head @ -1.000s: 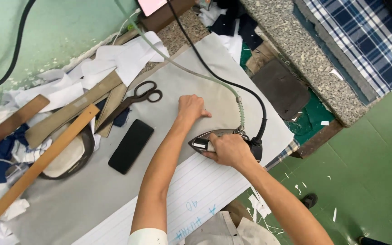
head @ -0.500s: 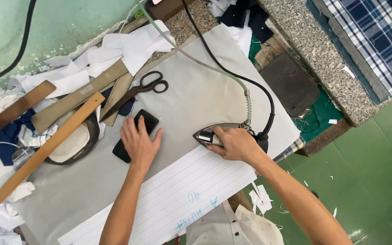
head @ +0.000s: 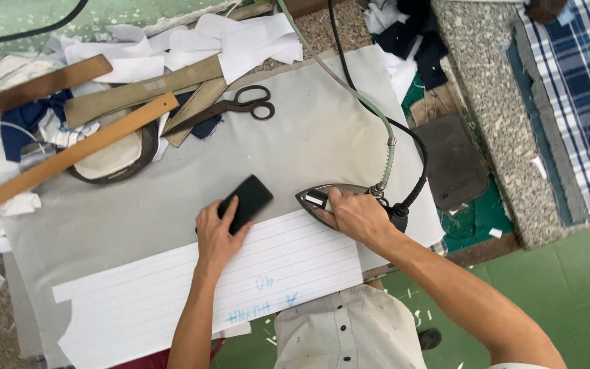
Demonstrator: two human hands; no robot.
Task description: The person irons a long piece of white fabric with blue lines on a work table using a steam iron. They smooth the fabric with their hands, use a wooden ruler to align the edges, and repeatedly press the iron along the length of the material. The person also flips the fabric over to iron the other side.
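— What does the iron (head: 339, 200) look like, and where is it?

— It is a dark steam iron with a pointed metal sole, lying flat on the grey cloth of the counter (head: 124, 205), its tip pointing toward the left hand. A black cord (head: 414, 147) and a pale green hose (head: 349, 92) run from its back end up across the counter. It sits just above the edge of the white lined fabric piece (head: 172, 287).

— And the person's hands?

— The right hand (head: 353, 215) is closed around the iron's handle, arm coming in from the lower right. The left hand (head: 218, 232) lies palm down, fingers spread flat, partly on a black phone (head: 247, 199) and partly on the lined fabric; it presses rather than grips, forearm reaching up from the bottom edge.

— Anything that holds other things?

— No real containers. Further up the counter lie dark scissors (head: 230, 107), a wooden ruler (head: 76, 152) and flat brown strips over a rounded padded form (head: 110, 160), with white and navy fabric scraps (head: 240, 41) heaped along the wall.
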